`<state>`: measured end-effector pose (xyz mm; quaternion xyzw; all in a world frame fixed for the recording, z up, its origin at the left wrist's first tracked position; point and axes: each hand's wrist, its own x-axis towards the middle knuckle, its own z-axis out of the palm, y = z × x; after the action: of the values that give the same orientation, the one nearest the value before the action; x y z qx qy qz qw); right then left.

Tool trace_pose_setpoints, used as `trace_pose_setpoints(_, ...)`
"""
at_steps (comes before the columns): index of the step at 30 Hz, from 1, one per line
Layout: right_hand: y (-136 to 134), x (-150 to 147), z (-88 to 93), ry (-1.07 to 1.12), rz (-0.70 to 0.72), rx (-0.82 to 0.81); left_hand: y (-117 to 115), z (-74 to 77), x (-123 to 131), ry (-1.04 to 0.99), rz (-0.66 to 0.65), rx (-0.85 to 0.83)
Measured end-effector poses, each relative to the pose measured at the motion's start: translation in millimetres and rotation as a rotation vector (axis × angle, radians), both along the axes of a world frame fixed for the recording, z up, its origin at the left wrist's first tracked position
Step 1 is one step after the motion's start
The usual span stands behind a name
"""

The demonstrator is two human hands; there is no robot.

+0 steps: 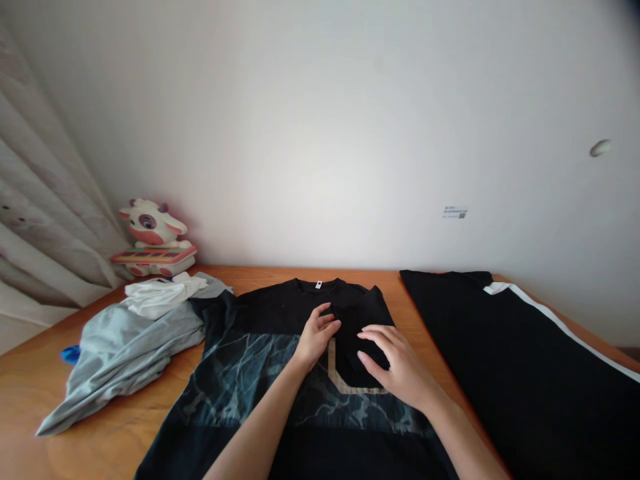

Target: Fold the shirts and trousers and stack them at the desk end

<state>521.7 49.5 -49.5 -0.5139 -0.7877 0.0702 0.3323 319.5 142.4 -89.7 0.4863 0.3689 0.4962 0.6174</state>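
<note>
A black T-shirt [270, 313] lies spread on the wooden table in front of me, collar toward the wall. Across its chest runs a dark blue-grey patterned band [240, 380], with a black patch pocket [353, 363] edged in tan on the right. My left hand [316, 337] rests by the pocket's upper left corner, fingers bent and thumb apart from them; no cloth shows gripped. Over the pocket's right side hovers my right hand [395, 363], open, its thumb and fingers spread and curved with nothing between them.
At right lies a large black garment [500, 360] with a white stripe. A heap of grey clothing [135, 347] with a white cloth [163, 293] on top is at left. A cow-shaped toy keyboard [155, 243] stands behind it, near the curtain [45, 200]. The wall borders the table's back.
</note>
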Motion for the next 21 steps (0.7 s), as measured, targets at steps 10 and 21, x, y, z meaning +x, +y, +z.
trace_pose_setpoints(10,-2.0,64.3,-26.1,-0.086,-0.16,-0.277,-8.8,21.1,4.7,-0.178,-0.035,-0.161)
trace_pose_setpoints(21,2.8,67.1,-23.6,-0.06,-0.13,-0.098,-22.9,38.6,4.3,-0.23,0.044,-0.392)
